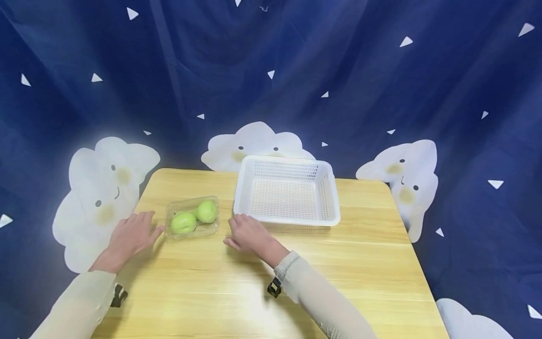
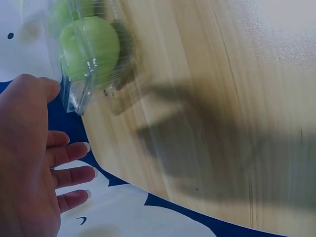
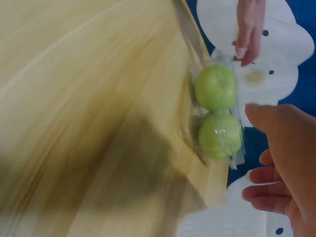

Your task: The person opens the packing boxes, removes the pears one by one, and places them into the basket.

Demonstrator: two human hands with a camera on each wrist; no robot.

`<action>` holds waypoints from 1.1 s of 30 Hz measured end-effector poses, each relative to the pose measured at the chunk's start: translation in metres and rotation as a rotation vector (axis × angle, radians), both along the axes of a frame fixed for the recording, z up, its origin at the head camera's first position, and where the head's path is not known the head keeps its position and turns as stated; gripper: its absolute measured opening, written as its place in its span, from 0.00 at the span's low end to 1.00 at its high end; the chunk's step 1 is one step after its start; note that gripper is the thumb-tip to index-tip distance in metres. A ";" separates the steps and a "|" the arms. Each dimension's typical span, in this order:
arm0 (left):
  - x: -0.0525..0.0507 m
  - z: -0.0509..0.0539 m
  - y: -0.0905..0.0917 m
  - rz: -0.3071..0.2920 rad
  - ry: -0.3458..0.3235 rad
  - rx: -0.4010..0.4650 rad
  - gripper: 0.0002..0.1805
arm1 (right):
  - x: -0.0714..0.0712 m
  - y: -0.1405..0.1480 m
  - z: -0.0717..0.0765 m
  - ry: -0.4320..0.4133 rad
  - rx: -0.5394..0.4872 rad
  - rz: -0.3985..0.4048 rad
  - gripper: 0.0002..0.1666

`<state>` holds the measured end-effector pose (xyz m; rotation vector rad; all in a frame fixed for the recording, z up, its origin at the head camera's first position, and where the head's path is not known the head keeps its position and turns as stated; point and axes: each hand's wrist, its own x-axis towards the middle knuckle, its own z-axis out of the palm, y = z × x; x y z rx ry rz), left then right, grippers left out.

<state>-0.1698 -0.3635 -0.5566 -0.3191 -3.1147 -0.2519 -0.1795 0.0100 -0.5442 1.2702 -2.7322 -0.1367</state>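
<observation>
A clear plastic container [image 1: 207,230] lies on the left part of the table, holding two green apples, the nearer-left one [image 1: 183,223] and the other one [image 1: 206,211]. My left hand [image 1: 132,235] is just left of the container, its thumb pointing at the near end; whether it touches cannot be told. In the left wrist view, that hand's fingers [image 2: 73,175] are spread and loosely bent. My right hand [image 1: 251,234] hovers to the right of the container, fingers relaxed and holding nothing. In the right wrist view its thumb [image 3: 266,117] is apart from the container.
A white perforated plastic basket [image 1: 334,200] stands at the back middle of the wooden table [image 1: 372,263], just beyond my right hand. Behind the table hangs a dark blue curtain [image 1: 360,61] with printed clouds and white triangles.
</observation>
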 end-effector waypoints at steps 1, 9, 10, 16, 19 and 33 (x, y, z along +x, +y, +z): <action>-0.001 -0.001 0.000 0.000 -0.001 0.007 0.27 | 0.000 -0.003 -0.002 0.004 -0.008 0.003 0.30; -0.006 -0.009 0.002 -0.010 -0.039 -0.007 0.17 | -0.005 -0.022 -0.020 -0.047 0.039 -0.055 0.19; -0.005 -0.009 0.003 -0.013 -0.039 -0.011 0.17 | -0.007 -0.024 -0.022 -0.071 0.049 -0.071 0.19; -0.005 -0.014 0.003 -0.038 -0.051 0.007 0.15 | -0.015 -0.039 -0.036 -0.237 0.003 -0.172 0.16; -0.003 -0.019 0.003 -0.050 -0.062 0.016 0.15 | -0.018 -0.043 -0.039 -0.299 -0.055 -0.213 0.15; 0.012 -0.016 0.013 -0.024 -0.119 0.197 0.26 | -0.015 -0.058 -0.048 -0.321 -0.083 -0.250 0.16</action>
